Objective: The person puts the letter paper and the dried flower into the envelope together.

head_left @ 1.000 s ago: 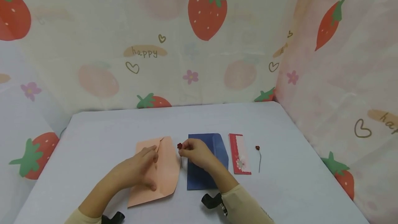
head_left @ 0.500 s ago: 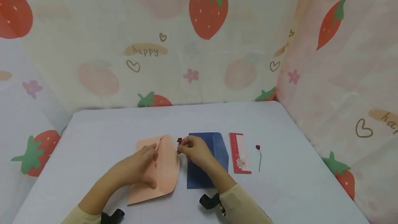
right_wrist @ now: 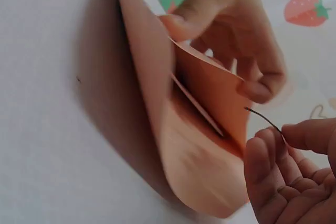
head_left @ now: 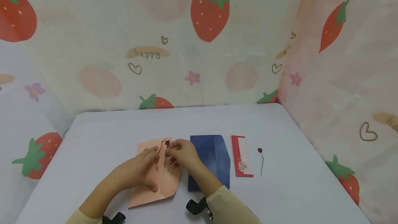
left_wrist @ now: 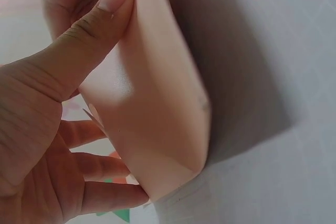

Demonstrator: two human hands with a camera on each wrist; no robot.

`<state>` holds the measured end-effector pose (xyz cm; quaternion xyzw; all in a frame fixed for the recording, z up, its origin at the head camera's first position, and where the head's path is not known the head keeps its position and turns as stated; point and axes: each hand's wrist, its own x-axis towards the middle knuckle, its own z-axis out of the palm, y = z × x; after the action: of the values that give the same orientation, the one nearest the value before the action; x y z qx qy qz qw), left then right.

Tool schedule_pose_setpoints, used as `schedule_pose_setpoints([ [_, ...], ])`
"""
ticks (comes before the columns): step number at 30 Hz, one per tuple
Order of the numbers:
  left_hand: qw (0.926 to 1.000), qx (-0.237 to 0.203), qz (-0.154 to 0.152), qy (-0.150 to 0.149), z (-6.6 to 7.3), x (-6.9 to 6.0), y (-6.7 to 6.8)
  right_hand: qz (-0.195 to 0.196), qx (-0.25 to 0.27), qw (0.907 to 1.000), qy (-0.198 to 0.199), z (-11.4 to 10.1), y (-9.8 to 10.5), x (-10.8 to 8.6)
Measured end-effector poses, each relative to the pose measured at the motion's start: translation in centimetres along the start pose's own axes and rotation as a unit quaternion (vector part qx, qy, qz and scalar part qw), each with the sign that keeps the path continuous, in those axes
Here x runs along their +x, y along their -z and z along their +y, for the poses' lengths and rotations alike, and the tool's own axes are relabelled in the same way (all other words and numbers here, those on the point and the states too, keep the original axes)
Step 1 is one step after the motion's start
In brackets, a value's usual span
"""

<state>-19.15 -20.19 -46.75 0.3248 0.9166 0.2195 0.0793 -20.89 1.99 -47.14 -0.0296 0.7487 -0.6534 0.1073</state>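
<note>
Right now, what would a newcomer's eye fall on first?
Probably the big red strawberry printed on the backdrop behind the table. Next, beside a blue envelope, the gaping peach envelope gripped by the left hand, and near its opening, the dark-red flower pinched by the right hand.

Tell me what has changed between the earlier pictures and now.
The right hand moved toward the person's left, carrying its pinched red flower from beside the peach envelope to its opening. Nothing was newly taken or let go. The left hand still grips that envelope; the blue envelope, card and other flower stayed put.
</note>
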Motion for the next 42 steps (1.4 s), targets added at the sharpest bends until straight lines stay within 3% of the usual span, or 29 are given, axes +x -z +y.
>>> schedule_pose_setpoints([
  [10,1.0,0.002,0.002,-0.004,0.0,0.0,0.5,-0.012,0.025,0.9995,-0.017,2.1,-1.6,0.5],
  [21,0.9999,0.009,0.009,-0.006,-0.3,-0.4,0.3,-0.015,-0.008,0.9998,-0.011,2.0,-3.1,-0.1],
  [31,0.9997,0.006,0.016,-0.019,-0.7,-0.2,0.1,-0.035,0.012,0.9987,-0.036,1.5,-3.8,0.0],
  [42,0.9996,0.002,0.021,-0.019,-0.8,-0.3,-0.2,0.006,-0.045,0.9983,-0.037,1.2,-4.7,0.2],
])
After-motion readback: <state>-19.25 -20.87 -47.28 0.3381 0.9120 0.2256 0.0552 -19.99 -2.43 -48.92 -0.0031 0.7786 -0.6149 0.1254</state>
